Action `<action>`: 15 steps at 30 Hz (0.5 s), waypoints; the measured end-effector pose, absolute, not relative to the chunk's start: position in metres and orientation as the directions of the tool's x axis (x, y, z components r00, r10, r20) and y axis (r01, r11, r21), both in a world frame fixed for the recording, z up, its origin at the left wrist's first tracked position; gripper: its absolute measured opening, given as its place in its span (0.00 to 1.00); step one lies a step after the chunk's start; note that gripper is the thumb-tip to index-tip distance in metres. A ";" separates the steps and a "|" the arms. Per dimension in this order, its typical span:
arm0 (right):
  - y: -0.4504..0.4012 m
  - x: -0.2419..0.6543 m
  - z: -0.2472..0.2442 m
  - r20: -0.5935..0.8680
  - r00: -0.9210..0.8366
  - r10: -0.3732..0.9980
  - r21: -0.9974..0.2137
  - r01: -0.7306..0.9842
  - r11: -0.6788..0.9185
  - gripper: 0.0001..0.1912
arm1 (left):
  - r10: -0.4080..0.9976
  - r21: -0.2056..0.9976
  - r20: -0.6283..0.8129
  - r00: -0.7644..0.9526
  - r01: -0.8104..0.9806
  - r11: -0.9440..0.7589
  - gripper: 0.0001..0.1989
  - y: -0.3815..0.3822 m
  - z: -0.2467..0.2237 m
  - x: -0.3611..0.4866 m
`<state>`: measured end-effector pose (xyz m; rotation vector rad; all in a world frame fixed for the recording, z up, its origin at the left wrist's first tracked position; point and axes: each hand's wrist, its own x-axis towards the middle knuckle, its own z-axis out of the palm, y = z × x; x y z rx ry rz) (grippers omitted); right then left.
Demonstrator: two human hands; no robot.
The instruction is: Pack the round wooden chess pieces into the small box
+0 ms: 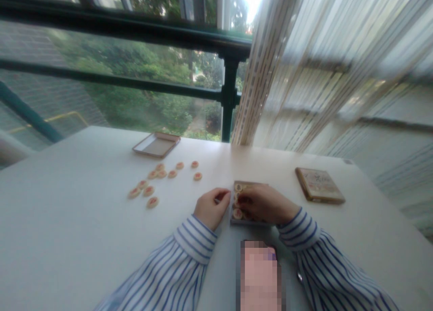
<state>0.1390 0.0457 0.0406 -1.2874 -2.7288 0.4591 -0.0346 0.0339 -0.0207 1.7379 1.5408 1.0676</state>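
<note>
My right hand [262,203] reaches over an open shallow box [233,221], its fingers bent down and closed at a round wooden Chinese chess piece inside; the fingertips are partly hidden. A column of these pieces [237,214] shows along the box's left side, while my hand covers most of the rest. Beside the left edge is my left hand [211,208], its thumb and fingers curled together with the tips at the box wall. Whether anything sits between them cannot be seen. Several loose chess pieces [172,174] with red marks lie on the table to the left.
An open shallow tray or lid [156,146] lies at the back left of the white table [84,220]. At the right is a flat printed box [320,185]. A blurred-out phone-shaped object [260,279] lies near me. Beyond the table are a green railing [135,81] and a striped curtain [321,76].
</note>
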 end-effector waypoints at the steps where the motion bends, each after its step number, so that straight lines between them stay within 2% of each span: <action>1: 0.046 0.139 0.040 -0.041 -0.640 0.767 -0.303 0.740 0.601 0.10 | 0.982 0.835 0.187 0.017 0.524 -0.168 0.13 0.034 -0.021 -0.035; 15: 0.047 0.140 0.039 -0.031 -0.658 0.752 -0.310 0.722 0.619 0.10 | 0.981 0.831 0.191 0.034 0.526 -0.180 0.14 0.034 -0.022 -0.035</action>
